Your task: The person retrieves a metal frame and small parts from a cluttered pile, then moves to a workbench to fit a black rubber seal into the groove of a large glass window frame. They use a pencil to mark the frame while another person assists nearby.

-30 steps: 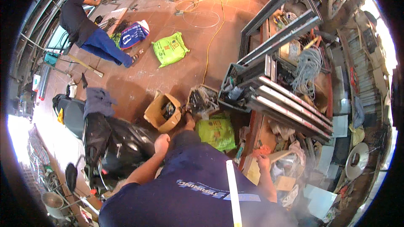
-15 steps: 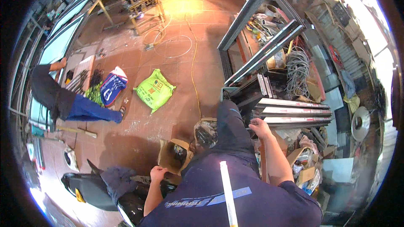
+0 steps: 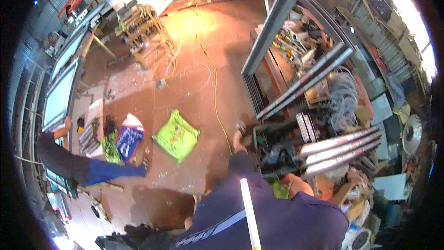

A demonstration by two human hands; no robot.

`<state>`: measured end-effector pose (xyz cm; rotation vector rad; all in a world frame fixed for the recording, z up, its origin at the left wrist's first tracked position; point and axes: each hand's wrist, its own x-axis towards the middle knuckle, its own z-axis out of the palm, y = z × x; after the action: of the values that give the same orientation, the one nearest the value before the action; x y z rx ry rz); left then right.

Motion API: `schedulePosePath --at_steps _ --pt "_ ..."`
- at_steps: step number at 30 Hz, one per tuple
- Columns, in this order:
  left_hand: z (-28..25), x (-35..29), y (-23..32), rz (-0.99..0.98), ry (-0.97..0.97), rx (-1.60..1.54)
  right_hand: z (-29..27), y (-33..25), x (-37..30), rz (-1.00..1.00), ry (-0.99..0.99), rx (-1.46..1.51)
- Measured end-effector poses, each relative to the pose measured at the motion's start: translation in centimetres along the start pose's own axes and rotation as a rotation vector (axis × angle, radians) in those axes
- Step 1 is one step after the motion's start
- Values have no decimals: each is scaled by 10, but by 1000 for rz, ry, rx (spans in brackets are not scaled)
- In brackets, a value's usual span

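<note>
My right hand (image 3: 290, 181) reaches down at the near side of a dark crate (image 3: 259, 146) of loose tools or parts, beside a bit of green plastic (image 3: 279, 189). Its fingers are blurred and partly hidden, so whether it holds anything does not show. Just above lie several white-faced metal profiles (image 3: 342, 148) in a stack. Of my left hand (image 3: 188, 222) only a sliver of skin shows past my shirt, its fingers hidden.
A leaning dark metal frame (image 3: 270, 30) and coiled grey cable (image 3: 343, 97) stand right. A lime-green sack (image 3: 177, 136) and yellow cord (image 3: 213, 74) lie on the tiled floor. At left, another person (image 3: 69, 162) bends by glass panels (image 3: 60, 95). My sandaled foot (image 3: 240, 128) is forward.
I have stepped forward and my view has shifted. My right hand has dropped from beside the profiles to the crate's near side; my left hand has slipped mostly behind my body.
</note>
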<state>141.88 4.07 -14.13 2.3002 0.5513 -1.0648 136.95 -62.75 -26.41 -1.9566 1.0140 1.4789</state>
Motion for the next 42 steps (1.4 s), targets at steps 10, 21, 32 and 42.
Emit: schedulePosePath --at_steps 10,21,32,42 --pt "-140 132 275 93 327 212 -526 -347 -66 -814 875 347" --pt "-230 328 526 454 226 -18 -891 -293 -262 -476 2023 120" --pt "-299 535 696 349 -244 466 -949 -228 -202 -98 1557 640" --pt "-490 778 1164 562 74 -313 -962 -201 -178 165 1512 956"
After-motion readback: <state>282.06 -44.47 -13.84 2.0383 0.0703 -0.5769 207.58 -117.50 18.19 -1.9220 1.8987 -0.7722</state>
